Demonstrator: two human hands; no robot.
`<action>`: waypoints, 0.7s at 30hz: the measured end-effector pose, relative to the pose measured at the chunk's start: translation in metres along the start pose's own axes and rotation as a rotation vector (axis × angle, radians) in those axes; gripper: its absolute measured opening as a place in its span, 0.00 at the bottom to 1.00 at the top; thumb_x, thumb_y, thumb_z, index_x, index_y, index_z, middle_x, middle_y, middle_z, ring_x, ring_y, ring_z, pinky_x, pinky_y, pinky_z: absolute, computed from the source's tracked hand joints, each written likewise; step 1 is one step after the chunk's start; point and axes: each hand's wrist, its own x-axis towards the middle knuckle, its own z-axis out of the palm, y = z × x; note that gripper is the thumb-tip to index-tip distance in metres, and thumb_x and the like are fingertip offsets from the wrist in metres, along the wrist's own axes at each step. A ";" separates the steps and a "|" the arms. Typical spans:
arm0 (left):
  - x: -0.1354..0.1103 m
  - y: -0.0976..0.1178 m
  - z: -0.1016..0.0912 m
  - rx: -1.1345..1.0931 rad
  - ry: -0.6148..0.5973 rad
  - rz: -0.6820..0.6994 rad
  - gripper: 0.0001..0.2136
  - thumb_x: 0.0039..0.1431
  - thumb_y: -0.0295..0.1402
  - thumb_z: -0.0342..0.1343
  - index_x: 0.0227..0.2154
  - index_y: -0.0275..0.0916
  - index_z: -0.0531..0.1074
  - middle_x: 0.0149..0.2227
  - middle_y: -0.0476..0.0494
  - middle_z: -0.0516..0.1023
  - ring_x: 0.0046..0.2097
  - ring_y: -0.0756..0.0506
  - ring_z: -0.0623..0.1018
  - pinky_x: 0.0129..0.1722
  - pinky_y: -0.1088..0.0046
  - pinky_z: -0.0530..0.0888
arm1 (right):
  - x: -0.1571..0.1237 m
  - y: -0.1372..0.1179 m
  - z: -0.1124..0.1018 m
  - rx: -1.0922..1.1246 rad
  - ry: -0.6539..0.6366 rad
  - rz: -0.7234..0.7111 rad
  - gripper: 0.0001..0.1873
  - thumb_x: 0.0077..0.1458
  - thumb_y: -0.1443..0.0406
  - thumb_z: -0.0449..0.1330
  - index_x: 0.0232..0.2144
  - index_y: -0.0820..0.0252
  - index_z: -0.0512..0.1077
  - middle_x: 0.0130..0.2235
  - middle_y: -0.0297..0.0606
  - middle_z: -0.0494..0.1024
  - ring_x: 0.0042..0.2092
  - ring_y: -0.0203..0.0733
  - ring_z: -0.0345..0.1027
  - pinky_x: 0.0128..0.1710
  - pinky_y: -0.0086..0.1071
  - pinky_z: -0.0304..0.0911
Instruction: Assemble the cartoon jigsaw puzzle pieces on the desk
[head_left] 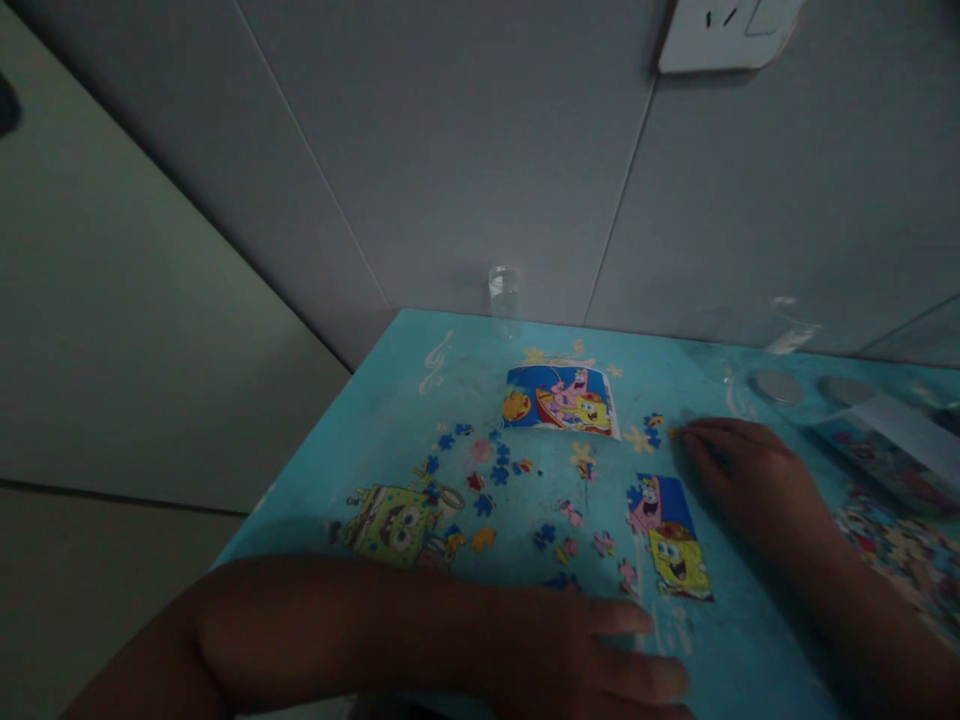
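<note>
My left hand [592, 655] lies low over the near side of the table with its fingers stretched out and holds nothing. A partly joined jigsaw section [675, 555] with a pink and a yellow cartoon figure rests just beyond its fingertips. To the right, my right hand [739, 465] is closed in a pinch, with a small yellow-orange bit of a jigsaw piece showing at the fingertips. Beside those fingertips are blue jigsaw pieces [653, 430]. The printed reference picture [559, 400] lies farther back, and loose pieces [501, 460] are scattered to its front left.
The light-blue table [375, 390] stands against a grey wall. A clear jar [505, 295] is at the back. Round lids [778, 387], a box [889, 460] and a heap of pieces [900, 550] occupy the right side. A wall socket [727, 35] is above.
</note>
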 end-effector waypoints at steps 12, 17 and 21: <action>-0.039 -0.031 -0.049 0.273 -0.078 -0.456 0.11 0.70 0.33 0.53 0.50 0.40 0.77 0.51 0.44 0.80 0.52 0.42 0.76 0.52 0.61 0.73 | -0.003 -0.005 -0.002 0.000 0.065 0.075 0.18 0.66 0.54 0.53 0.43 0.57 0.79 0.45 0.47 0.82 0.46 0.57 0.77 0.48 0.49 0.70; -0.124 -0.066 -0.070 0.321 -0.328 -1.110 0.09 0.71 0.35 0.52 0.41 0.37 0.76 0.41 0.40 0.79 0.44 0.40 0.77 0.45 0.61 0.71 | -0.001 -0.015 -0.005 0.037 0.070 0.097 0.18 0.66 0.56 0.54 0.43 0.60 0.79 0.44 0.48 0.83 0.46 0.57 0.76 0.49 0.50 0.70; -0.159 -0.070 -0.081 0.025 -0.446 -1.289 0.16 0.71 0.43 0.49 0.32 0.39 0.72 0.33 0.45 0.75 0.36 0.44 0.75 0.39 0.67 0.69 | -0.001 -0.024 -0.008 0.036 0.037 0.136 0.17 0.67 0.57 0.52 0.43 0.58 0.79 0.44 0.46 0.83 0.46 0.55 0.76 0.50 0.48 0.70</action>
